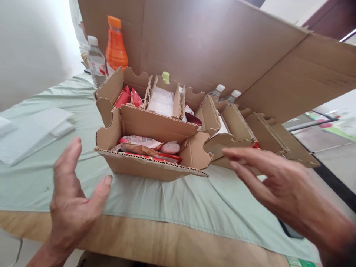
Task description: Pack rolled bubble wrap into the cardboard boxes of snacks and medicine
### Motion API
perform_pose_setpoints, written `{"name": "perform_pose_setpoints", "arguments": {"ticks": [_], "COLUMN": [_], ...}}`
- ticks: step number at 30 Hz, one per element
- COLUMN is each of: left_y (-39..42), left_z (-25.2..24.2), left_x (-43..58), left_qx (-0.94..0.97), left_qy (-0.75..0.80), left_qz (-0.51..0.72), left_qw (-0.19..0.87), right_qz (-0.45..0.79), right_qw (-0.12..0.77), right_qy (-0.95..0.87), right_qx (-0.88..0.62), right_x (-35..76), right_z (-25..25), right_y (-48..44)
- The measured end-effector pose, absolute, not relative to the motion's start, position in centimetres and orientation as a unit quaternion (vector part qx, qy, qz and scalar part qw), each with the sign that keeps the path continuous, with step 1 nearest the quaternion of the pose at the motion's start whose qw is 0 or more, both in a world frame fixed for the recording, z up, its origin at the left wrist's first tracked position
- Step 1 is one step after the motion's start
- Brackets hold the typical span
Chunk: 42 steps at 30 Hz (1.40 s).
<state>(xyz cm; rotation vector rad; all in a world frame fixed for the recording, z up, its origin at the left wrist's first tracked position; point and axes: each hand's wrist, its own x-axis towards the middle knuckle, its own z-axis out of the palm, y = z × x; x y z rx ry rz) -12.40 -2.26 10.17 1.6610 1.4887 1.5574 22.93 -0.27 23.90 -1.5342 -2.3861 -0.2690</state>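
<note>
Nearest to me on the cloth stands an open cardboard box (155, 172) with low, notched sides. Red and white snack packets (141, 142) lie in it. My left hand (76, 193) hovers left of the box's front corner, thumb and fingers spread, holding nothing. On the other side, my right hand (280, 181) is held out with its fingers stretched toward the box, apart from it and with nothing visible in them. Behind the front box, more open boxes hold red packets (124, 97) and bubble wrap (161, 101).
An orange drink bottle (115, 48) and a clear water bottle (96, 61) stand at the back left. A large cardboard panel (194, 48) rises behind the boxes. White foam sheets (36, 129) lie on the green cloth (155, 204). A dark phone-like object (290, 230) is partly under my right arm.
</note>
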Motion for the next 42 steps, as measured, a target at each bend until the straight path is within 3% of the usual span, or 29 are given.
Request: {"name": "perform_pose_setpoints", "arguments": {"ticks": [4, 9, 12, 21, 24, 27, 30, 36, 42], "left_y": [-0.7, 1.6, 1.2, -10.9, -10.3, -7.3, -6.4, -11.2, -8.9], "left_z": [8.2, 7.6, 7.8, 6.1, 7.5, 10.0, 11.1, 8.8, 8.3], "left_x": [-12.9, -11.4, -9.8, -6.6, -8.8, -9.0, -6.8, -5.2, -7.9], "left_qx": [0.550, 0.522, 0.498, 0.559, 0.554, 0.533, 0.557, 0.598, 0.536], "left_qy": [0.546, 0.501, 0.491, 0.536, 0.547, 0.489, 0.447, 0.484, 0.500], "left_qz": [0.547, 0.551, 0.583, 0.476, 0.468, 0.576, 0.571, 0.487, 0.533], "left_qw": [0.317, 0.416, 0.413, 0.418, 0.418, 0.381, 0.404, 0.415, 0.423], "right_qz": [0.091, 0.237, 0.216, 0.110, 0.127, 0.139, 0.134, 0.097, 0.177], "right_qw": [0.195, 0.327, 0.384, 0.345, 0.352, 0.387, 0.383, 0.338, 0.386], "right_qy": [-0.758, -0.702, -0.690, -0.627, -0.650, -0.652, -0.634, -0.593, -0.602], "right_qx": [-0.616, -0.586, -0.574, -0.689, -0.661, -0.638, -0.659, -0.724, -0.676], "right_x": [23.6, 17.0, 15.6, 22.5, 19.4, 17.0, 18.5, 22.9, 17.7], "right_z": [16.9, 10.8, 10.5, 8.5, 9.9, 12.0, 11.9, 7.5, 9.2], "right_y": [-2.8, -0.8, -0.7, -14.4, -12.6, -9.0, -9.9, -18.4, -12.6]}}
